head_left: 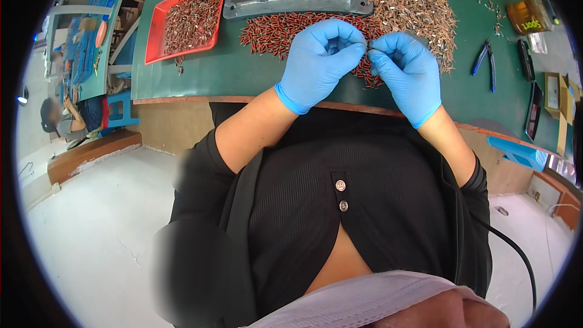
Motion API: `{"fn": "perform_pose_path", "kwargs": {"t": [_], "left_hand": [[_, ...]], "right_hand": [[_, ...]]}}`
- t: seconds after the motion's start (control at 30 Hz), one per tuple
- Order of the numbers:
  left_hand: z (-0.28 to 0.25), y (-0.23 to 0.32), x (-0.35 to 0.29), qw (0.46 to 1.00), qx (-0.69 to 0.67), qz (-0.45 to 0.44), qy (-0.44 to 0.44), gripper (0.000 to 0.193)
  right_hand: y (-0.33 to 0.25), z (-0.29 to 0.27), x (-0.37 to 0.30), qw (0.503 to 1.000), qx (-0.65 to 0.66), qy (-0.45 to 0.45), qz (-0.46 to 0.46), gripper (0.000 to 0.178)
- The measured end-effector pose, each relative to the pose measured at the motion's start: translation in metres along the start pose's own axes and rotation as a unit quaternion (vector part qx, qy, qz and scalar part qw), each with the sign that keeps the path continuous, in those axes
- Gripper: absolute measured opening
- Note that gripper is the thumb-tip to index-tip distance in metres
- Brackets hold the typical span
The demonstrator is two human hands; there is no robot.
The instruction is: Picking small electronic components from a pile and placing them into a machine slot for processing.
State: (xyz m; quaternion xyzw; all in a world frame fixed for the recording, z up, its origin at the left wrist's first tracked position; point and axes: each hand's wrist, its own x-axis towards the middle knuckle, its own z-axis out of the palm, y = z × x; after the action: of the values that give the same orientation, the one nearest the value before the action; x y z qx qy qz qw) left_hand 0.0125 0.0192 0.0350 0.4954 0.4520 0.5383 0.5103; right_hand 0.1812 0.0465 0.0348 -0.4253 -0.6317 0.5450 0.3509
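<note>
Both hands wear blue gloves and meet over the near side of a green worktable [200, 79]. The fingers of my left hand [319, 64] are pinched together, and so are those of my right hand [407, 73]; their tips almost touch. Whatever sits between the fingertips is too small to make out. Beneath and behind the hands lies a pile of small dark red and black cylindrical parts [270, 33]. Adjoining it at the back right is a larger heap of small copper-coloured and silvery metal pieces [416, 9].
A red tray [153, 42] of small copper-coloured parts stands at the left. Behind the pile is a grey-blue machine base [297, 0]. Blue-handled pliers [484, 67], a yellowish jar [527, 15] and a dark phone-like slab [534, 109] lie at the right. Another person [76, 123] sits far left.
</note>
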Motion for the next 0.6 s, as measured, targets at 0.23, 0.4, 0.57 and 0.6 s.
{"fn": "perform_pose_path", "kwargs": {"t": [0.23, 0.4, 0.57, 0.6], "left_hand": [[-0.019, -0.014, 0.002, 0.999, 0.043, -0.005, 0.022, 0.01], [-0.029, -0.011, 0.006, 0.864, 0.482, 0.113, -0.088, 0.007], [-0.013, -0.022, 0.003, 0.798, 0.574, 0.133, -0.129, 0.01], [-0.01, -0.025, 0.004, 0.786, 0.589, 0.141, -0.122, 0.007]], "right_hand": [[0.021, -0.006, 0.001, 0.998, -0.031, 0.033, -0.044, 0.007], [0.052, -0.019, 0.015, 0.983, -0.12, 0.1, -0.094, 0.009], [0.065, -0.021, 0.02, 0.977, -0.12, 0.12, -0.13, 0.01], [0.065, -0.022, 0.02, 0.974, -0.123, 0.122, -0.143, 0.01]]}}
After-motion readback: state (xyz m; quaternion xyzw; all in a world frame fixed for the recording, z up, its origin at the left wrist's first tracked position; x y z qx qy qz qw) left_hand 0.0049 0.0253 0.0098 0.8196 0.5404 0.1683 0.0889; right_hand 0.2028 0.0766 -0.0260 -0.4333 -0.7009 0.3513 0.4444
